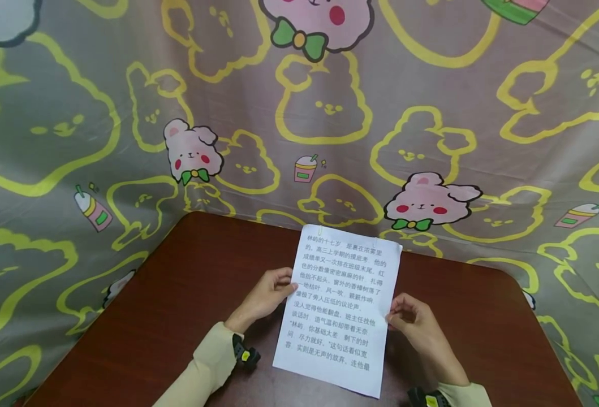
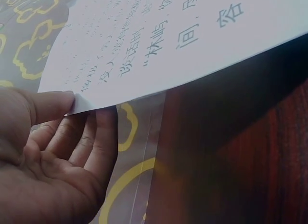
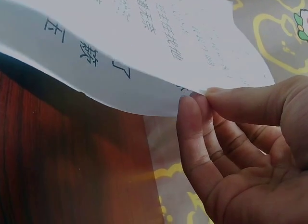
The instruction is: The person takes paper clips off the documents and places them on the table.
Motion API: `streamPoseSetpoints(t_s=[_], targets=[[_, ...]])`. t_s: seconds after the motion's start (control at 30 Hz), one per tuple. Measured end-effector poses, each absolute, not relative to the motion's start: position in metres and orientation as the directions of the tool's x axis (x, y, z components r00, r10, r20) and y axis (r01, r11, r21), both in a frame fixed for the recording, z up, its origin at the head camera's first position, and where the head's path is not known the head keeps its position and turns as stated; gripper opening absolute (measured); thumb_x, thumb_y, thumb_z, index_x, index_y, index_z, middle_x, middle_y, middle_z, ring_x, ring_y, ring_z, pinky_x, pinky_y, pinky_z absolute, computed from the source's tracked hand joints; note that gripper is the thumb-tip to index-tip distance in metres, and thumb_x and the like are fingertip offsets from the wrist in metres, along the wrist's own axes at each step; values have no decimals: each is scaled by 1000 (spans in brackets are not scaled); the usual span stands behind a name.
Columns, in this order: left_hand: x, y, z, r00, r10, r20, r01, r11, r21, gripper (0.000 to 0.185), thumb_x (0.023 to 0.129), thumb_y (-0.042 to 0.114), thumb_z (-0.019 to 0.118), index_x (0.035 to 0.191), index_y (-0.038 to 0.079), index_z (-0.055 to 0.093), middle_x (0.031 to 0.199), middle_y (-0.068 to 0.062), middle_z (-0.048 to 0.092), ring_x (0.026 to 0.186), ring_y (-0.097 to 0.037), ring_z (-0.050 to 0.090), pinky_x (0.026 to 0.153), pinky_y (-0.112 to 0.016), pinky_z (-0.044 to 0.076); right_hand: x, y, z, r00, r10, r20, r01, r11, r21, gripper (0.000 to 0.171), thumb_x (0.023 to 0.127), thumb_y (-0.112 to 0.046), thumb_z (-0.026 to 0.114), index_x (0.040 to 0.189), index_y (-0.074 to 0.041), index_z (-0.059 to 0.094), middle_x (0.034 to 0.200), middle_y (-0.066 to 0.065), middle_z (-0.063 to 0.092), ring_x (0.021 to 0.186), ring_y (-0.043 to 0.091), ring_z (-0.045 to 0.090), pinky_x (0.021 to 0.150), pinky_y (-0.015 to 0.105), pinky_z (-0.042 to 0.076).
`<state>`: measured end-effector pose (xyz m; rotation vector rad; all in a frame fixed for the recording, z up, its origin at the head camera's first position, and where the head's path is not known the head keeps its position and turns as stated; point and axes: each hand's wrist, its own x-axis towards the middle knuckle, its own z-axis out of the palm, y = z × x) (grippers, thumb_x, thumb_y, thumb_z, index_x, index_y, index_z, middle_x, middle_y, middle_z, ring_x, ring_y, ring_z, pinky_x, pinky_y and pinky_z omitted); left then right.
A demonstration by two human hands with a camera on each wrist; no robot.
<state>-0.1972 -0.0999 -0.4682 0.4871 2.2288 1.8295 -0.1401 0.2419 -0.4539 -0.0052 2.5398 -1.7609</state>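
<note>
A white paper (image 1: 337,311) printed with lines of Chinese characters is held up, tilted, above the table. My left hand (image 1: 262,295) pinches its left edge, thumb on the printed face and fingers behind, as the left wrist view also shows. On the opposite edge, my right hand (image 1: 417,325) pinches the paper between thumb and fingers. In the right wrist view, a lower printed surface (image 3: 103,79) shows beneath the top sheet; whether it is a second sheet or the back is hard to tell. A small yellowish clip-like thing (image 1: 320,230) sits at the top left edge.
The dark red-brown table (image 1: 192,271) with rounded corners lies below both hands. A grey curtain (image 1: 248,102) with yellow outlines and pink cartoon animals hangs behind and along the sides. Black bands with yellow-marked devices (image 1: 246,355) are on both wrists.
</note>
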Motion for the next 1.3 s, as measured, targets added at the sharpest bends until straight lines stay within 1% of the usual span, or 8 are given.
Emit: streamPoseSetpoints(t_s=[0.27, 0.63, 0.87, 0.93, 1.0, 1.1, 1.2, 1.3], targets=[[-197, -100, -466, -910, 402, 101, 176, 155, 972, 20, 105, 5, 59, 121, 0, 69, 111, -22, 77, 88, -23, 79, 78, -26, 60, -140, 244, -448, -995, 10, -98, 96, 349, -932, 14, 92, 10, 67, 102, 7, 58, 89, 10, 64, 76, 17, 65, 72, 28, 60], [-196, -100, -464, -897, 425, 124, 206, 153, 966, 17, 104, 5, 60, 117, -1, 70, 109, -22, 77, 87, -17, 77, 79, -23, 59, -141, 249, -449, -1000, 16, -14, 19, 344, -939, 20, 90, 9, 72, 105, 12, 58, 87, 5, 64, 72, 12, 66, 68, 26, 60], [-196, -100, -463, -885, 448, 125, 215, 156, 964, 17, 104, 5, 61, 116, 0, 71, 110, -22, 77, 87, -15, 75, 78, -24, 58, -143, 248, -450, -999, 38, -18, 32, 394, -919, 41, 89, 5, 76, 126, 8, 57, 109, 20, 70, 81, 6, 67, 72, 23, 58], [-196, -100, -463, -885, 449, 122, 212, 156, 965, 17, 104, 5, 61, 116, 0, 71, 110, -21, 77, 86, -14, 75, 78, -24, 58, -143, 247, -450, -999, 45, -30, 46, 411, -911, 45, 90, 4, 76, 130, 6, 57, 108, 20, 71, 82, 6, 68, 73, 22, 58], [-196, -100, -463, -885, 450, 121, 212, 156, 965, 17, 104, 5, 61, 116, 0, 71, 109, -21, 77, 85, -14, 75, 78, -24, 58, -143, 247, -449, -998, 54, -44, 63, 414, -908, 42, 90, 3, 76, 128, 6, 59, 102, 17, 71, 80, 8, 67, 72, 22, 56], [-196, -100, -464, -886, 448, 121, 211, 157, 965, 16, 104, 5, 61, 116, 1, 72, 109, -20, 77, 85, -13, 76, 78, -24, 58, -142, 246, -446, -995, 68, -68, 91, 427, -900, 29, 91, 0, 76, 117, 8, 65, 93, 10, 70, 77, 11, 64, 71, 23, 53], [-196, -100, -465, -894, 430, 123, 214, 170, 962, 15, 103, 5, 63, 115, 4, 72, 107, -17, 78, 85, -14, 76, 76, -24, 58, -140, 246, -444, -994, 74, -83, 107, 434, -894, 19, 92, -3, 76, 106, 8, 69, 90, 8, 71, 77, 12, 63, 70, 25, 51], [-195, -99, -465, -907, 405, 115, 205, 187, 961, 15, 103, 6, 64, 115, 6, 73, 106, -15, 79, 83, -16, 77, 74, -25, 59, -139, 246, -443, -994, 78, -71, 99, 448, -889, 15, 92, -3, 76, 101, 7, 71, 90, 7, 73, 77, 12, 63, 70, 25, 51]])
